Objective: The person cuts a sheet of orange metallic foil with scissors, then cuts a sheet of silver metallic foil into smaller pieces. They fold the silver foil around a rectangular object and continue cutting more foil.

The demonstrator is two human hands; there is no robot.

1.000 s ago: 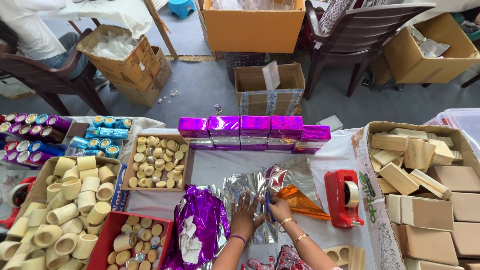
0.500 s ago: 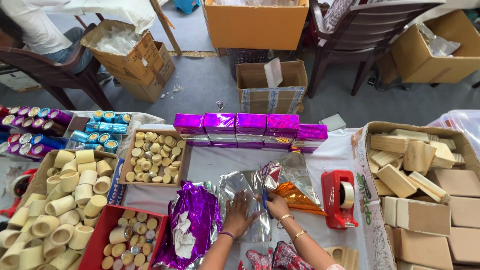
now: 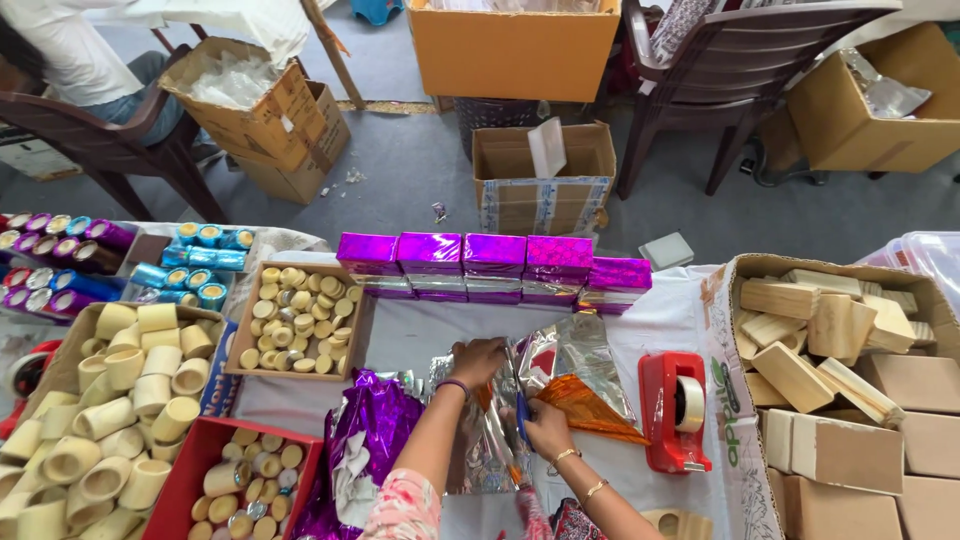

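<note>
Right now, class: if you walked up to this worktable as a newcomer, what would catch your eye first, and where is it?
First, the row of shiny magenta foil-wrapped boxes along the table's far edge. Next, the left hand and right hand on crinkled silver foil sheets at the middle, with a red tape dispenser just to their right. Pale wooden blocks fill the carton at far right.

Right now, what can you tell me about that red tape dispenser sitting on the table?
The red tape dispenser is a glossy, plastic-looking desk holder standing upright on the white-covered table. A roll of clear or pale tape sits in its middle, with its hole showing. It stands between the cardboard box of wooden blocks on one side and crinkled silver and orange foil sheets on the other. The right hand works on the foil close by, but neither hand touches the dispenser.
</note>
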